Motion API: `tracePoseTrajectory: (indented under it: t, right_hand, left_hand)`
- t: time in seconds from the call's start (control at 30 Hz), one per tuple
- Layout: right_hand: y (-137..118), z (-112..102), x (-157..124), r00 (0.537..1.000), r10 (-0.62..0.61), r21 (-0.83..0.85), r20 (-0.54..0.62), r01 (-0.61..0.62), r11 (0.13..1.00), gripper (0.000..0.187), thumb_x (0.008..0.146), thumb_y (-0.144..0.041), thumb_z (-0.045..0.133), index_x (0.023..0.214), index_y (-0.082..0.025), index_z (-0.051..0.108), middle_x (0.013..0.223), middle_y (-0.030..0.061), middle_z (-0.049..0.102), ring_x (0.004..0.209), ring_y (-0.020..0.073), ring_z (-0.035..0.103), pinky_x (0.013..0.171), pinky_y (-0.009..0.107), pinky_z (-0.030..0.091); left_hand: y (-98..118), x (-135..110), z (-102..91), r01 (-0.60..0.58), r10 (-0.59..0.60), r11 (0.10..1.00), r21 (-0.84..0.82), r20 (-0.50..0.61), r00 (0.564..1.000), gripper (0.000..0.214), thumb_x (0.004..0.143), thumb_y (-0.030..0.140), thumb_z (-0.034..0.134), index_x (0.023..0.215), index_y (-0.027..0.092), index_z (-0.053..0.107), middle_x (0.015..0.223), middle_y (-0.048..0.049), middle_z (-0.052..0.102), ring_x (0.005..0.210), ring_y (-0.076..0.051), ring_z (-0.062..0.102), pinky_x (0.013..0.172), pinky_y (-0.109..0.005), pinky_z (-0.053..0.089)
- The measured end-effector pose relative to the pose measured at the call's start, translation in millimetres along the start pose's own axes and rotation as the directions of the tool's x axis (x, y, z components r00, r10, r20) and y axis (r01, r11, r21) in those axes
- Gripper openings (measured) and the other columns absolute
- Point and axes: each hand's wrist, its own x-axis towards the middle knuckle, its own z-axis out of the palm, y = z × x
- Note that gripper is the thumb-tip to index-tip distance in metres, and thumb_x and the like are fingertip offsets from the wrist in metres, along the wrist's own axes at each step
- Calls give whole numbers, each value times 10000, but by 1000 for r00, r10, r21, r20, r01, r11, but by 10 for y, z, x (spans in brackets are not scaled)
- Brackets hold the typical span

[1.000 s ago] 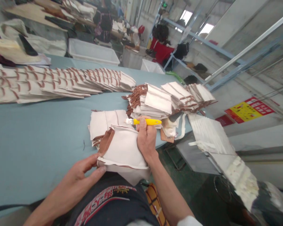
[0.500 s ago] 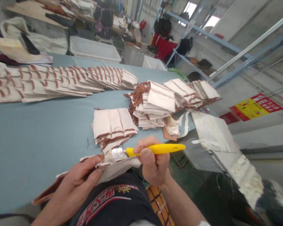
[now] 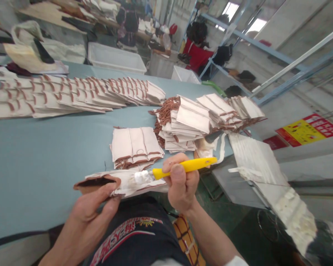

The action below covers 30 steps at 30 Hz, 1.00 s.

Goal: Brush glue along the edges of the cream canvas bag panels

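Note:
My right hand (image 3: 182,181) is closed around a brush with a yellow handle (image 3: 192,165). White paste covers the brush's head (image 3: 143,177), which touches the pale face of a fabric piece (image 3: 130,186) at the table's near edge. My left hand (image 3: 93,210) pinches that piece at its left part, where a brown flap (image 3: 100,180) is folded back. Just beyond lies a stack of similar white pieces with brown edges (image 3: 135,142).
Taller stacks of white pieces (image 3: 192,114) with brown strips stand to the right. A long overlapping row of pieces (image 3: 72,94) crosses the blue-green table (image 3: 44,147). White bins (image 3: 116,61) stand behind it; a paste-crusted board (image 3: 261,162) sits at the right.
The fabric piece has swung up nearer the stack, and its brown flap now shows folded open in my left hand. The brush has shifted slightly right along the piece.

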Motion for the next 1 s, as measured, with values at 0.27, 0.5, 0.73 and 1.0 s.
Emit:
tracePoseTrajectory:
  t: [0.27, 0.5, 0.73, 1.0]
  right_hand:
    - [-99, 59, -3, 975, -174, -133, 137, 192, 972, 355, 1189, -409, 498, 936, -228, 670, 775, 0, 734, 584, 119, 670, 565, 224, 551]
    - [-72, 4, -57, 956, -242, -229, 163, 275, 934, 293, 1153, -343, 539, 930, -243, 700, 726, 10, 741, 600, 155, 707, 628, 271, 629]
    - [-35, 27, -107, 988, -144, -233, 58, 154, 960, 347, 1179, -400, 494, 949, -236, 694, 758, 20, 753, 571, 142, 682, 529, 249, 546]
    - [0, 18, -161, 994, -107, -235, 27, 110, 966, 319, 1163, -378, 510, 967, -226, 710, 786, 36, 759, 594, 156, 687, 567, 275, 571]
  left_hand:
    - [180, 137, 31, -18, 17, 999, -43, -9, 1000, 270, 1033, 304, 600, 995, 237, 859, 878, -2, 862, 683, -147, 785, 698, -143, 590]
    - [242, 208, 54, 26, -26, 997, -71, 14, 1000, 276, 1017, 299, 578, 933, 230, 832, 731, 25, 793, 589, -135, 752, 580, -137, 540]
    - [172, 166, 93, -41, 42, 999, 22, -31, 999, 256, 1027, 275, 572, 887, 225, 781, 636, 22, 712, 639, -160, 776, 645, -153, 573]
    - [167, 150, 104, -73, 80, 994, 76, -94, 992, 256, 1026, 279, 583, 901, 199, 792, 598, 47, 705, 395, -112, 593, 491, -153, 507]
